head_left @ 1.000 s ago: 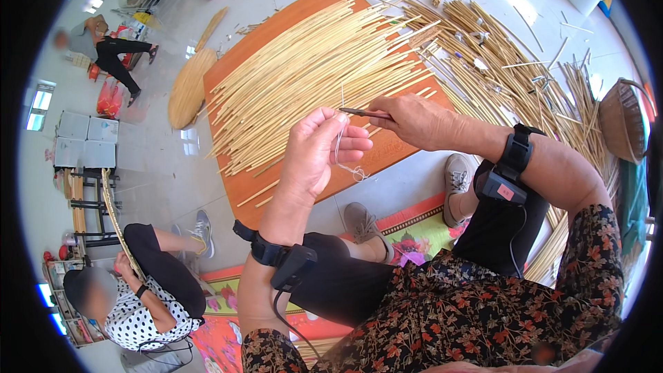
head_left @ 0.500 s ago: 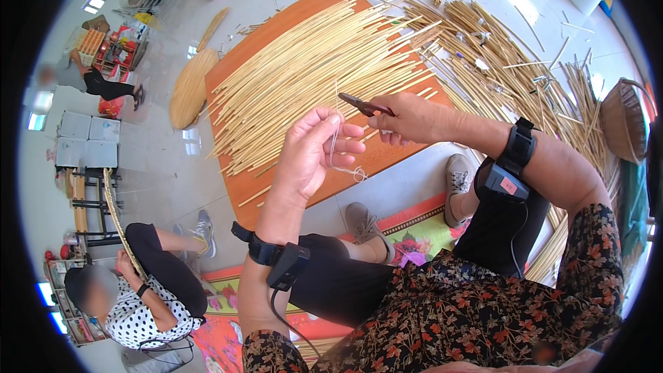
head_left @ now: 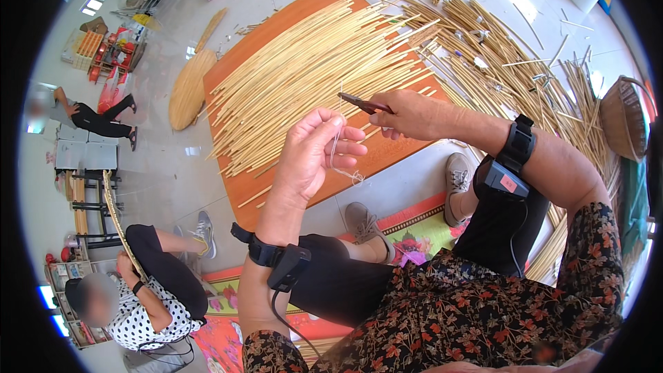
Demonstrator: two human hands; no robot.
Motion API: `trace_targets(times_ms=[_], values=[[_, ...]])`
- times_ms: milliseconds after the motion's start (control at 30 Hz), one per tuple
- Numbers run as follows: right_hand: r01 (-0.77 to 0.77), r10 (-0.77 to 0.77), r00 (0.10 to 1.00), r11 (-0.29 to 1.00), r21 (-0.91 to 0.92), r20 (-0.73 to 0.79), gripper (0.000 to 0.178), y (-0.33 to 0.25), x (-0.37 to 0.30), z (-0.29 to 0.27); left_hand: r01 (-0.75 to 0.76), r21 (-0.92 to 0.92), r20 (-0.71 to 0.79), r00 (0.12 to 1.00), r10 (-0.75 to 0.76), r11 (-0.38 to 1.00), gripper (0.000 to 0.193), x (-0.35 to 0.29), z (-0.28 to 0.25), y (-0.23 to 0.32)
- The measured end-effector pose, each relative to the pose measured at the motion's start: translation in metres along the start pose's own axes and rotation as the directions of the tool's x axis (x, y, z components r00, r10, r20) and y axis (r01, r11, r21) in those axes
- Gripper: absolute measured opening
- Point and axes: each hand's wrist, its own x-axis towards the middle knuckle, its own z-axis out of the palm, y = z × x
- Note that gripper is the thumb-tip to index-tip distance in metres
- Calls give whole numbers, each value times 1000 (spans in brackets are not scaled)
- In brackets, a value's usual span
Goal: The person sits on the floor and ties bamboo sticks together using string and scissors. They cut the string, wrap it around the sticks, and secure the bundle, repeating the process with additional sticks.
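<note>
Left grip, palm-in, pinches thread; right grip, palm-down, clasps pliers. Bare bench edge shows bodyward, between grips.

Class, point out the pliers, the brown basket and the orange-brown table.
Pliers [head_left: 362, 103], head view: middle of the visible part.
Brown basket [head_left: 620, 121], head view: its outer side.
Orange-brown table [head_left: 381, 150], head view: bare near part.

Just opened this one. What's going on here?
The person's left hand pinches a thin white thread, whose loose end dangles below. The right hand holds a dark, pliers-like metal tool with brownish handles, its tip beside the thread. Both hands are over an orange-brown rectangular table, where long, thin, pale-yellow stalks lie side by side.
</note>
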Motion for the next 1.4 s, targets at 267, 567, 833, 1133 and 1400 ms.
trace_targets(times_ms=[267, 567, 833, 1133, 1400], values=[[-45, 45, 999, 999, 8, -7, 35, -5, -2, -2, 4, 16, -4, 1000, -4, 1000, 13, 0, 0, 0], [68, -135, 969, 950, -305, -205, 39, 4, -1, 2, 10, 7, -42, 999, -10, 1000, 13, -1, 6, 0], [23, -71, 981, 966, -258, -179, 36, -1, -5, 1, -2, -11, -46, 999, 1, 1000, 13, -1, 8, 0], [62, -88, 989, 978, -199, -121, 35, -2, -4, 4, -10, 12, -46, 999, 10, 1000, 13, -1, 5, 1], [75, -101, 987, 979, -192, -129, 33, 13, -1, 4, 9, 18, -61, 998, -8, 1000, 14, 1, 7, -1]])
